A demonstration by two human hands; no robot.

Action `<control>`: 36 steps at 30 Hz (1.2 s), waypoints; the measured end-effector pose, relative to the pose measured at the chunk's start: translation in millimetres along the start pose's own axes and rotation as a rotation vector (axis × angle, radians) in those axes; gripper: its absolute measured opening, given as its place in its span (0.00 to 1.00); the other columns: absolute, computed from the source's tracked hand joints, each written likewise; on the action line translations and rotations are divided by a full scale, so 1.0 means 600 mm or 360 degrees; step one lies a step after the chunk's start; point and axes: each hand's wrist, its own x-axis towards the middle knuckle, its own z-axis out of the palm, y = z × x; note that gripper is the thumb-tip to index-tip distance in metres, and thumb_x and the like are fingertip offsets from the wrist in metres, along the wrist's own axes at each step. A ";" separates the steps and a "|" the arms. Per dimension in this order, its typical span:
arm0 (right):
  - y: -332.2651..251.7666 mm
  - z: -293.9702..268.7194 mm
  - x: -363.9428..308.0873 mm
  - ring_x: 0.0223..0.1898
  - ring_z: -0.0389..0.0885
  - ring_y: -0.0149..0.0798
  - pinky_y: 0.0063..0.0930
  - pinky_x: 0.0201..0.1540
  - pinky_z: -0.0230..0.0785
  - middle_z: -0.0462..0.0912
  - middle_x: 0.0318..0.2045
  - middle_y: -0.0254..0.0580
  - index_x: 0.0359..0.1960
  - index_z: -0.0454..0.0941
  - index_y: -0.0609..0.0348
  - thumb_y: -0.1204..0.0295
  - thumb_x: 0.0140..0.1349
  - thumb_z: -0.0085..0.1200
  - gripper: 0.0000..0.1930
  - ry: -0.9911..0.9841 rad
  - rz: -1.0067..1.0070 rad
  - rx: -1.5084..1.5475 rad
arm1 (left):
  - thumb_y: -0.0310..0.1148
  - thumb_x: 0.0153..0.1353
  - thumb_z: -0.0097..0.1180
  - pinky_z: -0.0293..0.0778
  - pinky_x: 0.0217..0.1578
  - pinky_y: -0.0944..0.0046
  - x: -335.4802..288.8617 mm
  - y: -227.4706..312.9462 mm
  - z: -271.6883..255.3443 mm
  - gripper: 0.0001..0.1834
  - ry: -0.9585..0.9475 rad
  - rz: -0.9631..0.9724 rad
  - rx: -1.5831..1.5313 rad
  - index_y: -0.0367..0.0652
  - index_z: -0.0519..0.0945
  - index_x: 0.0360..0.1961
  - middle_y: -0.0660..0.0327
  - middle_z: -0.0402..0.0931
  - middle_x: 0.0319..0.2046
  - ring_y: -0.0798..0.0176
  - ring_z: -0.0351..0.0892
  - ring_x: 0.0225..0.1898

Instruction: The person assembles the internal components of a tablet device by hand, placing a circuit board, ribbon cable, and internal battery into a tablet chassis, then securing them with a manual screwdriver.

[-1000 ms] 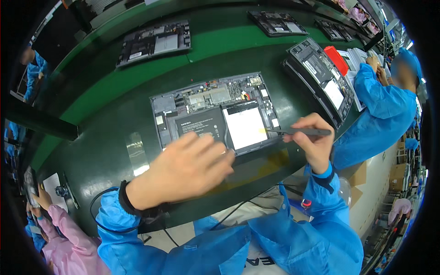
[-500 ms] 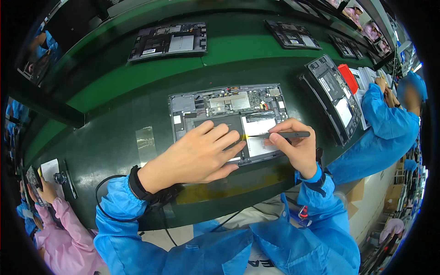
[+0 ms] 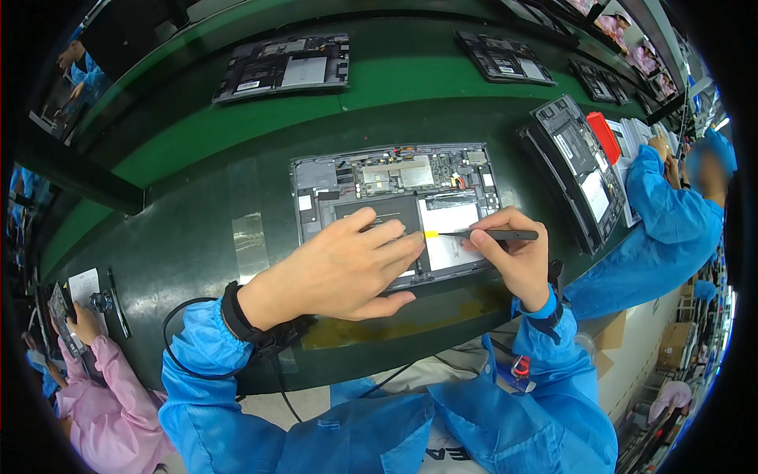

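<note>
Tape strip (image 3: 251, 241): on surface (image 3: 193, 225), left of laptop chassis (image 3: 395, 209). Left hand (image 3: 343, 265), thumb spread from fingers, overlaps the chassis's near edge. Right hand (image 3: 513, 257), at its right edge, pinches tweezers (image 3: 501, 235), tip at yellow tab (image 3: 431, 235). Farther right, a gap precedes stacked units (image 3: 572, 170).

Pale floor (image 3: 646, 316) shows right of a dark green workbench (image 3: 189, 237) with a brighter green band (image 3: 403, 79).

Green bench (image 3: 193, 237): opened laptop (image 3: 395, 178), tape strip (image 3: 250, 245).
</note>
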 end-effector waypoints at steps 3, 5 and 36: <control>-0.004 0.004 0.005 0.39 0.90 0.31 0.23 0.45 0.78 0.91 0.35 0.44 0.41 0.85 0.69 0.80 0.66 0.67 0.05 -0.0001 0.0045 -0.0028 | 0.52 0.66 0.61 0.68 0.43 0.62 0.001 -0.003 -0.001 0.30 0.0004 -0.0026 -0.0007 0.35 0.84 0.56 0.61 0.81 0.56 0.63 0.74 0.43; 0.000 0.005 0.003 0.38 0.90 0.31 0.23 0.45 0.79 0.91 0.34 0.45 0.41 0.85 0.68 0.80 0.65 0.68 0.06 0.0103 -0.0084 0.0049 | 0.51 0.67 0.60 0.69 0.44 0.62 0.003 -0.002 0.000 0.29 0.0038 -0.0057 -0.0006 0.34 0.84 0.55 0.60 0.81 0.55 0.63 0.74 0.42; 0.075 -0.051 0.228 0.31 0.75 0.25 0.23 0.36 0.70 0.83 0.32 0.36 0.72 0.69 0.69 0.72 0.72 0.63 0.30 -0.0168 -0.0410 0.0068 | 0.45 0.67 0.66 0.71 0.52 0.54 0.143 -0.032 0.026 0.29 -0.0130 -0.0365 -0.0141 0.48 0.80 0.67 0.56 0.71 0.50 0.53 0.69 0.48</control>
